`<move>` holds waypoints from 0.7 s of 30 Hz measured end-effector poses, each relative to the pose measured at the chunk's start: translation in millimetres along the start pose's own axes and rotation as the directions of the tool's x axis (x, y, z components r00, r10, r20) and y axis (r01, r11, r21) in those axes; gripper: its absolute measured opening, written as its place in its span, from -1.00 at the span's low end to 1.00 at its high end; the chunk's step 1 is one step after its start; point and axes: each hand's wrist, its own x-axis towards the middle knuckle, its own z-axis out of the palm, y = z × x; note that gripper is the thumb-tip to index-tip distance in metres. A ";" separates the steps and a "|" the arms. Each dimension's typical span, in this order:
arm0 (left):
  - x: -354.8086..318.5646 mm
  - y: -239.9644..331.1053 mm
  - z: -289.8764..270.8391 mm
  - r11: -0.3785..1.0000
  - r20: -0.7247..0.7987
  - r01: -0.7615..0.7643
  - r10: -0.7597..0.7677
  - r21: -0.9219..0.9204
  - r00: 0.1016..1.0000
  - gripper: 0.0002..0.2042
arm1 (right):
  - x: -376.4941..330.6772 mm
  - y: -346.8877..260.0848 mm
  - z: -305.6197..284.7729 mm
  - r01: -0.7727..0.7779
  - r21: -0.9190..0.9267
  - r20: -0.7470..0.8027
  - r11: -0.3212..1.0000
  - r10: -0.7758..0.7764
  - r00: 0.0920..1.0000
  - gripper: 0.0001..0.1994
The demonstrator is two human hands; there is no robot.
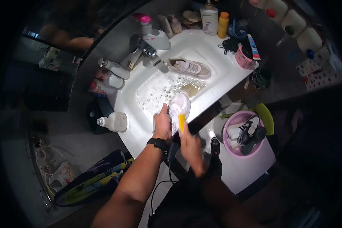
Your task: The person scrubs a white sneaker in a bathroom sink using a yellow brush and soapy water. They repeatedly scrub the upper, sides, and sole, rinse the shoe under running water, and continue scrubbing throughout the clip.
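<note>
My left hand [162, 123] grips a white sneaker [180, 102] over the near edge of the white sink [207, 89]. Held in my right hand [192, 148], which is blurred by motion, a yellow brush [181, 122] lies against the sneaker's upper; its bristles are hidden. Foamy water [157, 91] covers part of the sink's floor. A second pale sneaker [190, 68] rests on its sole at the far side of the bowl, beside the faucet [146, 48].
Several bottles line the sink's left and back rims, including a white spray bottle [155, 38]. A pink cup [244, 57] stands at the right corner. On the right, a pink basin [231, 148] holds several shoes. A colourful towel [97, 180] hangs at lower left.
</note>
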 end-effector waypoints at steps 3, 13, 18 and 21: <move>-2.1 1.9 0.4 0.997 -0.040 -0.004 0.007 0.074 0.999 -0.47 | 8.0 -4.8 3.6 -0.156 0.010 -0.041 0.988 0.156 0.987 -0.53; -6.0 2.2 6.2 0.900 -0.144 -0.029 0.101 0.435 0.984 -0.56 | 29.7 -4.7 12.0 -0.199 0.194 -0.138 0.961 0.228 0.964 -0.58; -5.3 -0.9 6.3 0.900 -0.124 -0.084 0.150 0.428 0.981 -0.50 | 30.1 -6.6 7.0 -0.206 0.107 -0.118 0.973 0.218 0.969 -0.66; -4.0 -2.0 5.3 0.865 -0.159 -0.072 0.172 0.496 0.972 -0.49 | 56.7 -0.7 -2.7 -0.226 0.158 -0.043 0.961 0.235 0.971 -0.67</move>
